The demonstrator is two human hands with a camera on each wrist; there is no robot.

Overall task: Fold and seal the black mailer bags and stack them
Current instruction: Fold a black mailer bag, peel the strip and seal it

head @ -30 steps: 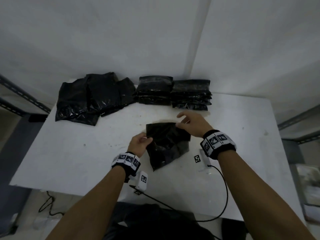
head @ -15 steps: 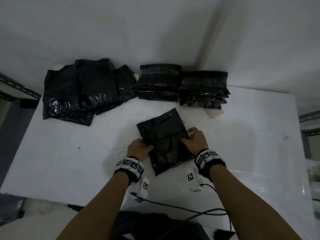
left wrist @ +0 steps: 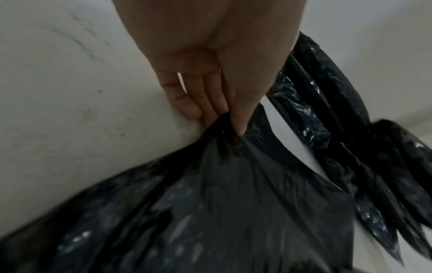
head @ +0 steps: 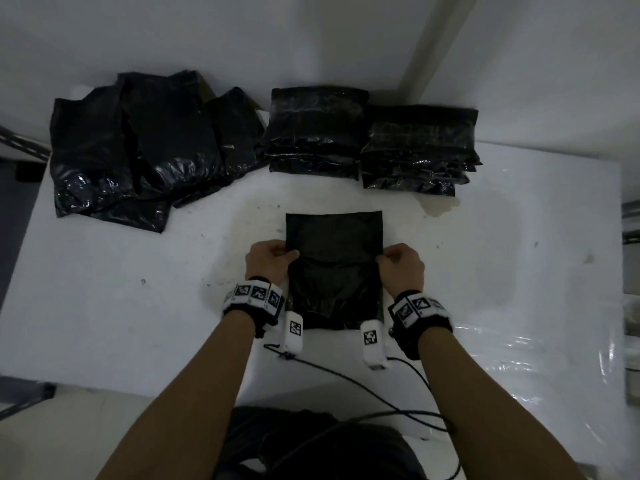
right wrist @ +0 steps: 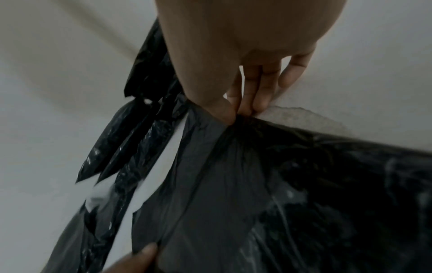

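Lying flat on the white table (head: 104,306), mailer bag (head: 334,271) near wall corner (head: 436,46).

No words, brand names or numbers can be read anywhere. The only signs are black-and-white square coded markers: a row of them on the left wristband (head: 254,295), another row on the right wristband (head: 417,306), and one each on two small white devices (head: 293,331) hanging just below the wrists, near the table's near edge. Their patterns spell nothing legible.
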